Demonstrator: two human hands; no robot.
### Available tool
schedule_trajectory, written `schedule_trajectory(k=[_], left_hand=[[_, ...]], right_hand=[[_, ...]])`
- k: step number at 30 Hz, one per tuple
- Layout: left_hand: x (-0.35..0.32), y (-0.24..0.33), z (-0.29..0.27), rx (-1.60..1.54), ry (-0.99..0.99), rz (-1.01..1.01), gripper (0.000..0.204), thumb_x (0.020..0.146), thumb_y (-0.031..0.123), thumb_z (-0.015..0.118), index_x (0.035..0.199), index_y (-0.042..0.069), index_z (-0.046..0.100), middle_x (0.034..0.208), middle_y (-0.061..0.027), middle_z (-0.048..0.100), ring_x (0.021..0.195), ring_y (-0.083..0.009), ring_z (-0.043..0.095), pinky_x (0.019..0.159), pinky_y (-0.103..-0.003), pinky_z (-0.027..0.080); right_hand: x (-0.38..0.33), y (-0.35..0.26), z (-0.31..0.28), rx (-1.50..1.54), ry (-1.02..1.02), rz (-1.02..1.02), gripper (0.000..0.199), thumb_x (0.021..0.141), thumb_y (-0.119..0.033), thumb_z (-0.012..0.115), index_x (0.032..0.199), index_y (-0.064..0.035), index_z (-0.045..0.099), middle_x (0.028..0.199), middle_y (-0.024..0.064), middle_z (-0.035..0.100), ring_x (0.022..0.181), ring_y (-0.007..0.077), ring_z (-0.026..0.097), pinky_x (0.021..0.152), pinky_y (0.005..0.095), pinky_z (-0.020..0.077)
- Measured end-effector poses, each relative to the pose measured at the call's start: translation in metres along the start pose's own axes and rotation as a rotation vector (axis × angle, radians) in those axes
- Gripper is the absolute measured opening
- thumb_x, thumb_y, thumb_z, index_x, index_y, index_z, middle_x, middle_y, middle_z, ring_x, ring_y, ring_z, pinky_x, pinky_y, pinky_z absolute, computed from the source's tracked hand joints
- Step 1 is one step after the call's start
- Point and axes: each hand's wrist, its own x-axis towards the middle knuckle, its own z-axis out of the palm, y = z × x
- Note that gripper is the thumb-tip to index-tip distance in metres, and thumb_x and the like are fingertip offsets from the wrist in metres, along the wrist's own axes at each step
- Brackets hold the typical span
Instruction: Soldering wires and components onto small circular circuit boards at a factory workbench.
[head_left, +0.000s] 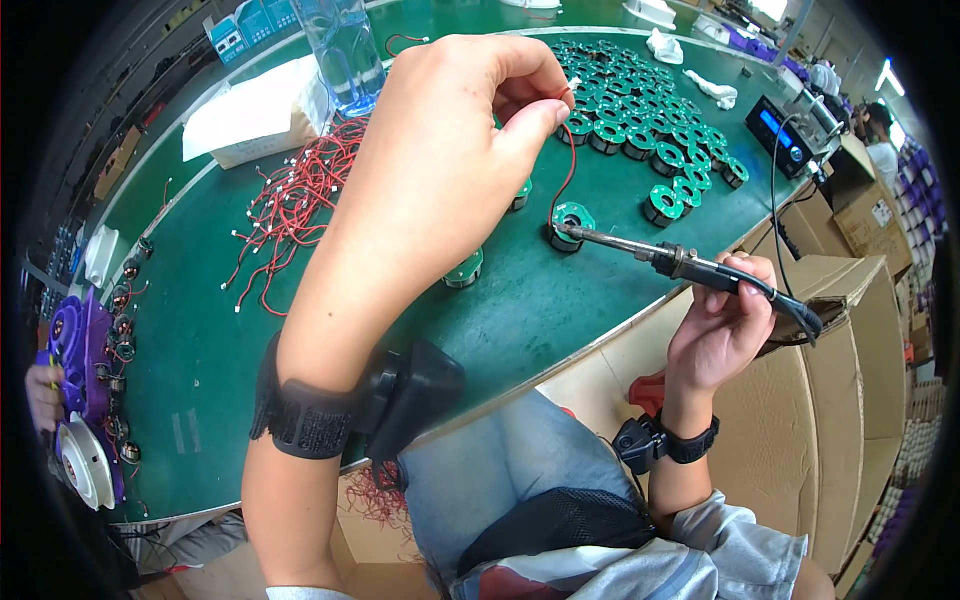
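Gripping the soldering iron (pixel 690 264) in the right hand (pixel 715 340), with the tip (pixel 566 229) at an unheld green-topped round part (pixel 577 209) on the desk (pixel 530 310); pinching a red wire (pixel 573 168) beyond with the left hand (pixel 470 120) — could misplace the wire by tugging, or skid the part by pressing.

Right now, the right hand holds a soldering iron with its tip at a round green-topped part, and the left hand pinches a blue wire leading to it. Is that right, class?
Not quite: the wire pinched by the left hand is red, as the head view shows. The right hand does hold the soldering iron with its tip at the round green-topped part.
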Motion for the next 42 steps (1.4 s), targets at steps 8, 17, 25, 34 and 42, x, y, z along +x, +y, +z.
schedule_trajectory(k=[8,17,25,34,42], left_hand=[[0.001,0.000,-0.001,0.027,-0.007,0.012,0.009,0.077,0.004,0.051,0.081,-0.004,0.056,0.075,-0.0040,0.058,0.072,-0.0084,0.055,0.068,-0.021,0.044],[0.001,0.003,-0.003,0.111,0.013,0.109,0.011,0.078,0.003,0.052,0.083,-0.006,0.055,0.075,-0.0049,0.059,0.071,-0.0084,0.056,0.066,-0.020,0.044],[0.001,0.009,-0.002,0.270,0.064,0.230,0.007,0.076,0.003,0.054,0.077,-0.003,0.056,0.069,-0.0039,0.058,0.056,-0.0050,0.049,0.049,-0.019,0.038],[0.004,0.016,-0.027,-0.025,0.129,0.077,0.010,0.076,0.006,0.057,0.079,-0.004,0.056,0.077,-0.0052,0.060,0.069,-0.0077,0.055,0.064,-0.019,0.044],[-0.003,-0.014,-0.099,0.176,0.205,-0.048,0.018,0.072,0.009,0.060,0.084,-0.003,0.058,0.075,-0.0071,0.060,0.066,-0.0111,0.055,0.062,-0.023,0.044]], right_hand=[[0.001,-0.001,0.001,-0.025,0.005,0.000,0.015,0.075,-0.010,0.044,0.079,0.0029,0.049,0.075,0.0082,0.047,0.052,0.0058,0.038,0.045,0.0169,0.0301],[0.005,-0.007,-0.001,-0.050,0.033,-0.055,0.017,0.076,-0.013,0.044,0.080,0.0028,0.049,0.071,0.0068,0.046,0.050,0.0054,0.038,0.044,0.0170,0.0289],[0.003,-0.004,-0.002,-0.043,0.010,-0.048,0.016,0.076,-0.012,0.045,0.079,0.0029,0.049,0.071,0.0069,0.046,0.051,0.0058,0.038,0.045,0.0174,0.0296],[0.006,-0.011,0.002,-0.018,0.048,-0.062,0.017,0.075,-0.015,0.045,0.078,0.0012,0.048,0.068,0.0054,0.044,0.051,0.0061,0.037,0.046,0.0179,0.0298],[0.012,-0.028,-0.017,0.086,0.035,-0.019,0.020,0.077,-0.017,0.044,0.084,0.0011,0.046,0.067,0.0046,0.039,0.053,0.0067,0.032,0.054,0.0178,0.0285]])
